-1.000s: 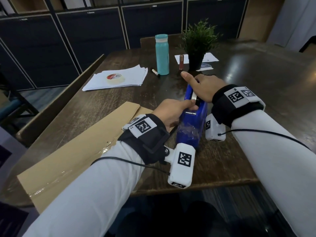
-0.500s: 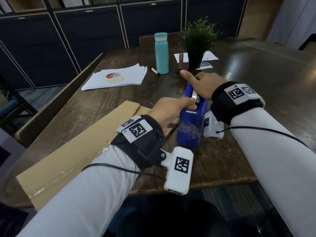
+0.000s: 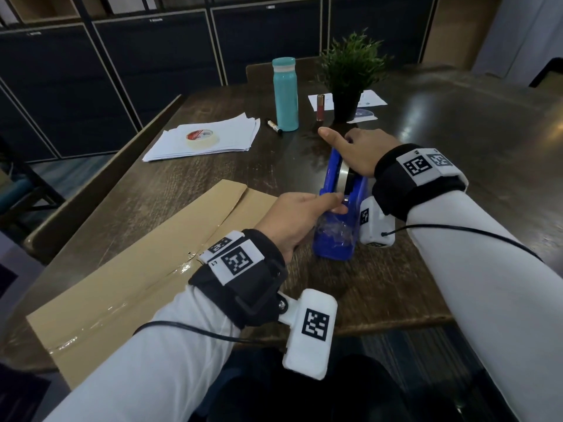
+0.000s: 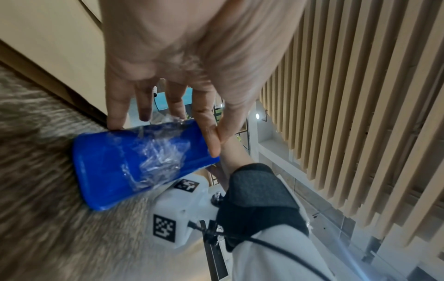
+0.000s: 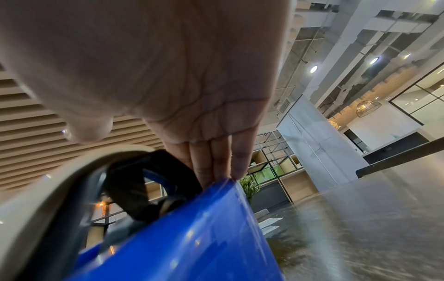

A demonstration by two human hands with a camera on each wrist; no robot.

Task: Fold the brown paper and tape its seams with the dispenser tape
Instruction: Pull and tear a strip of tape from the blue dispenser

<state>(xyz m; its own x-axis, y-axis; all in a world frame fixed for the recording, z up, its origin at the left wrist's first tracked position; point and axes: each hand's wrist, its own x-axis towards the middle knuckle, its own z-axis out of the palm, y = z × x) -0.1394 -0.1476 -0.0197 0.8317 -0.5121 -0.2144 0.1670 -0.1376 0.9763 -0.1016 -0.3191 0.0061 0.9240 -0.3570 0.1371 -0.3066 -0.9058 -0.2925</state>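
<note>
We steadied the blue tape dispenser (image 3: 336,222) under our right hand (image 3: 358,150), its straight fingers laid flat on top, while our left hand (image 3: 297,219) pinched the tape end at the cutter. Brown paper (image 3: 143,269) lay just left, folded. Best drawn slowly, kept taut, dispenser pressed down.

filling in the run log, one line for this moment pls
left hand pinches tape end at blue dispenser | right hand steadies dispenser top | brown paper folded flat, one seam taped

Blue dispenser (image 3: 335,226), brown paper (image 3: 146,269), teal bottle (image 3: 285,95), white sheets (image 3: 231,135).
</note>
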